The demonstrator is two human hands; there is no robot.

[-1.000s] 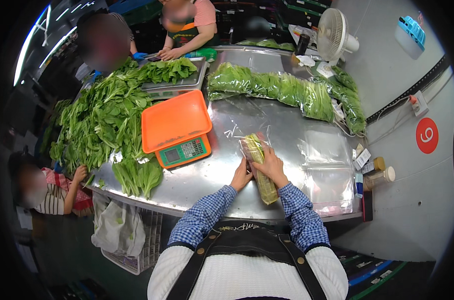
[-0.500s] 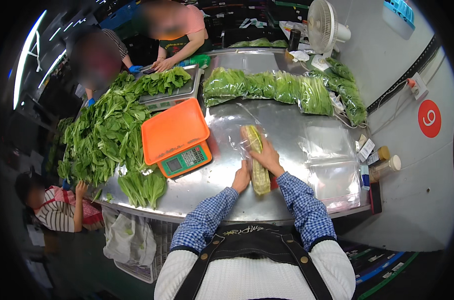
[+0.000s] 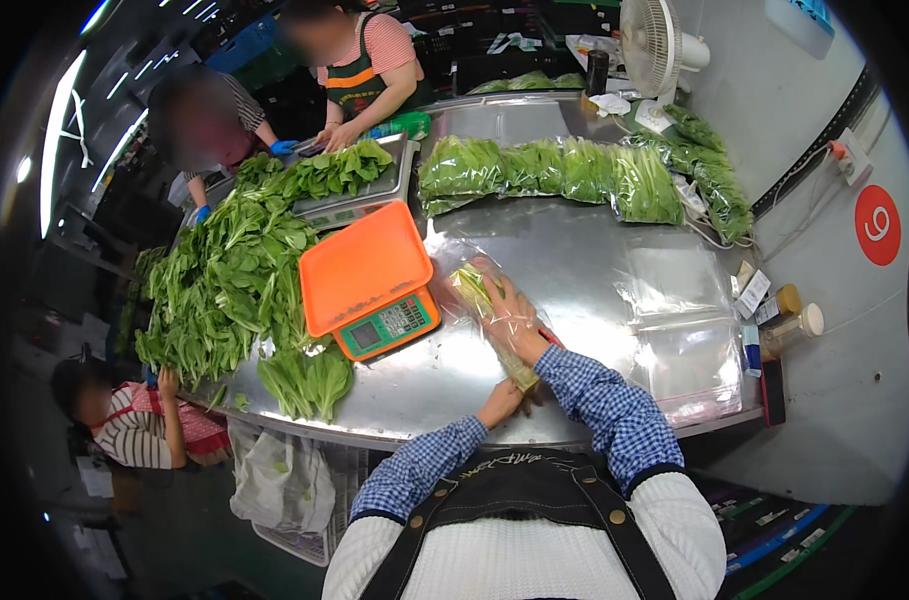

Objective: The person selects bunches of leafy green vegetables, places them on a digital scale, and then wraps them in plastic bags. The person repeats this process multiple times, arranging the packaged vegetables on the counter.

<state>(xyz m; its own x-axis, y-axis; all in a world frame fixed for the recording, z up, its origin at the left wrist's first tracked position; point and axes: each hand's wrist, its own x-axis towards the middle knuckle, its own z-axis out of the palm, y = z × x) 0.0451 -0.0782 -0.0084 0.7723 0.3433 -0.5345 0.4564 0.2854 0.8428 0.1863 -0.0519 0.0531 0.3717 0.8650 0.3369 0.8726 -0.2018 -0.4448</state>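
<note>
A long bundle of leafy greens (image 3: 465, 284) in a clear plastic bag lies slanted on the metal table in front of me. My right hand (image 3: 513, 318) is closed over its upper part, with clear film around the fingers. At the near, lower end my left hand (image 3: 502, 402) grips the bundle, its fingertips partly hidden. A small red thing (image 3: 550, 335) shows beside my right wrist; its kind I cannot make out. Left of the bundle stands an orange scale (image 3: 367, 270) with an orange pan.
Loose leafy greens (image 3: 225, 270) are heaped at the left, near a second scale (image 3: 375, 195). Bagged greens (image 3: 545, 170) line the back. Flat clear bags (image 3: 680, 330) lie at the right, beside jars (image 3: 803, 322). A fan (image 3: 653, 48) stands behind. Co-workers are across and left.
My right hand has moved up over the bundle, and my left hand has slid down to its near end. The bundle now slants more, its far end shifted left. The whole view has shifted slightly.
</note>
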